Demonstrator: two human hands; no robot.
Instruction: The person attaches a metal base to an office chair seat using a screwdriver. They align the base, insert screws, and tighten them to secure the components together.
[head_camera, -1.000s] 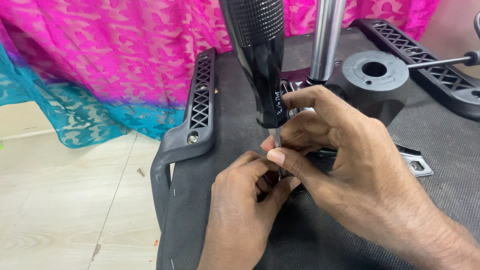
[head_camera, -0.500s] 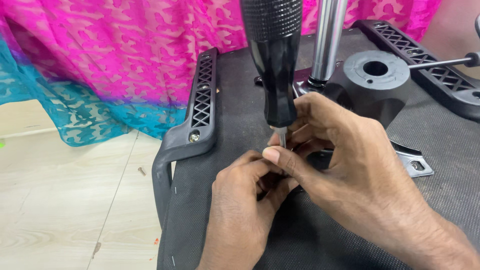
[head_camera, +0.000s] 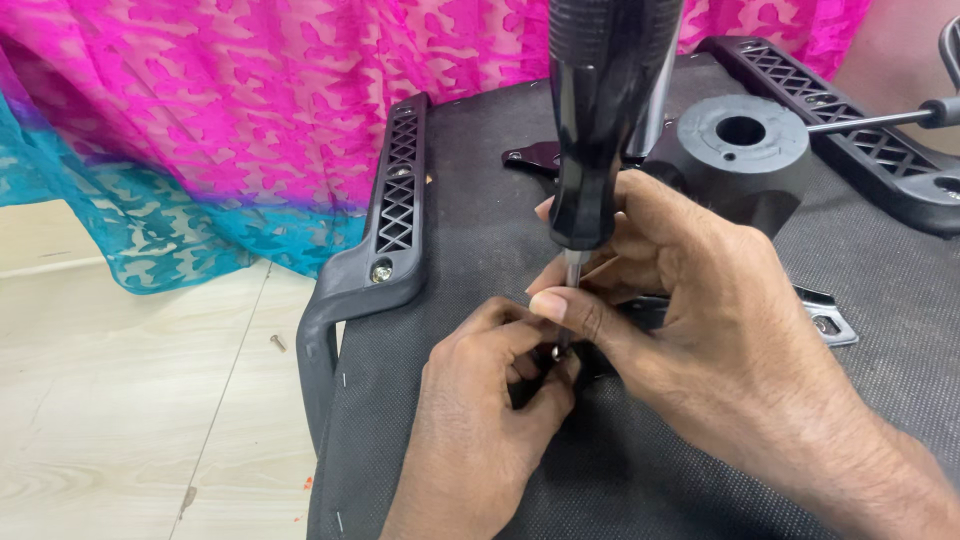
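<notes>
Screwdriver (head_camera: 600, 120): black ribbed handle, standing upright, its thin metal shaft running down from just above the right thumb to the gap between the two hands.
Screw (head_camera: 556, 352): a small bright metal piece at the shaft's tip, right at the fingertips of both hands; mostly hidden, so its exact shape cannot be told.
Right hand (head_camera: 720, 320): fingers curled closed around the lower end of the handle and the shaft, thumb pressed along the shaft's near side.
Left hand (head_camera: 490, 400): fingers bent inward and pinched shut around the shaft's tip, just below the right thumb; whether they grip the screw itself or only steady it cannot be told.
Seat underside (head_camera: 480, 220): dark textured fabric surface lying directly under both hands, extending away from the fingers on all sides.
Metal bracket (head_camera: 825, 315): flat silvery plate, peeking out just beyond the right hand's knuckles.
Left armrest (head_camera: 385, 240): black plastic with lattice holes, near the left hand's outer side, a bolt in its lower end.
Round mount (head_camera: 740, 145): black plastic block with a centre hole, beyond the right fingers, behind the handle.
Right armrest (head_camera: 850, 140): black lattice piece, well apart past the round mount.
Curtain (head_camera: 220, 120): pink and teal patterned cloth, far beyond the left hand.
Floor (head_camera: 120, 400): pale tiles, a loose screw (head_camera: 277, 342) lying apart from the left hand.
</notes>
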